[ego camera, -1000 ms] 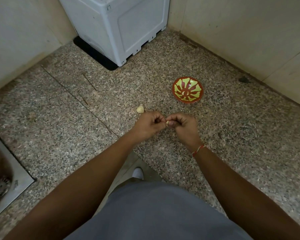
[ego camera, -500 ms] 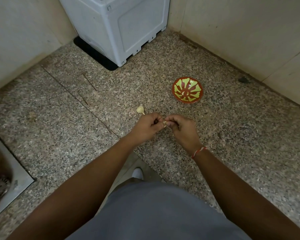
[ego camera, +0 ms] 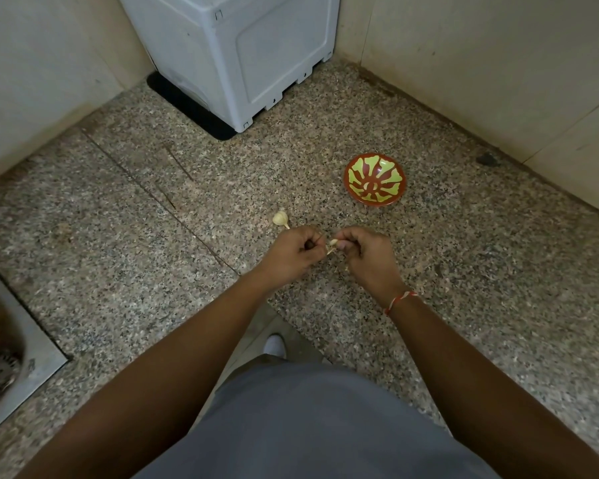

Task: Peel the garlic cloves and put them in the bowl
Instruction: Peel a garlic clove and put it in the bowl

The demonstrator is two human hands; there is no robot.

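The garlic clove (ego camera: 333, 242) is small and pale cream, with a thin strip of papery skin (ego camera: 330, 251) trailing down from it. The right hand (ego camera: 364, 255) pinches the clove at its curled fingertips; the left hand (ego camera: 293, 254), fingers also curled, seems to pinch the loose skin, though that contact is too small to tell surely. The clove sits between the two hands above the speckled floor (ego camera: 464, 271), its long axis roughly left to right. A garlic bulb (ego camera: 280, 218) lies just beyond the left hand, its stalk toward that hand. The red-and-green bowl (ego camera: 374, 179) stands well apart, farther right.
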